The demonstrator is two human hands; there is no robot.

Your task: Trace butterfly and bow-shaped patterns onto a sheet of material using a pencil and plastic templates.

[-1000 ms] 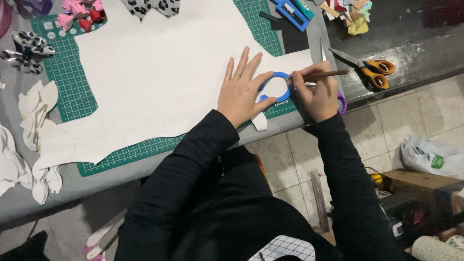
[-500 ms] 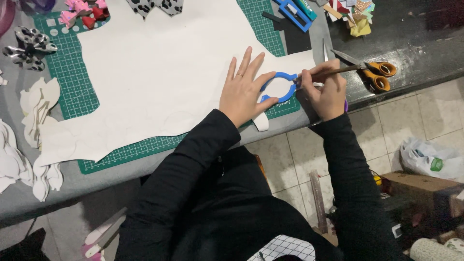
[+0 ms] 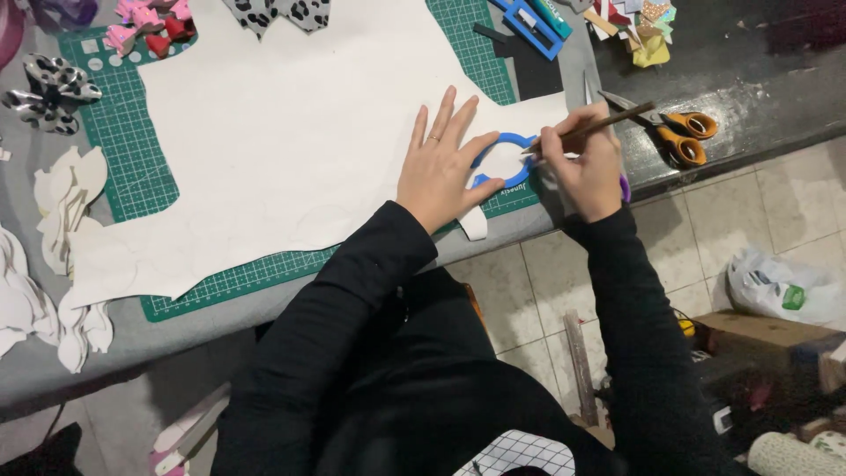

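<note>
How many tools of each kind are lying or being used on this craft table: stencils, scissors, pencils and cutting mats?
Blue stencils: 2, one ring-shaped blue stencil under the left hand, one rectangular blue stencil at the top
Orange-handled scissors: 1
Pencil in the right hand: 1
Green cutting mat: 1
Total: 5

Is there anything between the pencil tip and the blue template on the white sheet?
Nothing visible. The right hand holds the pencil with its tip at the blue template, which the left hand presses onto the white sheet.
</note>
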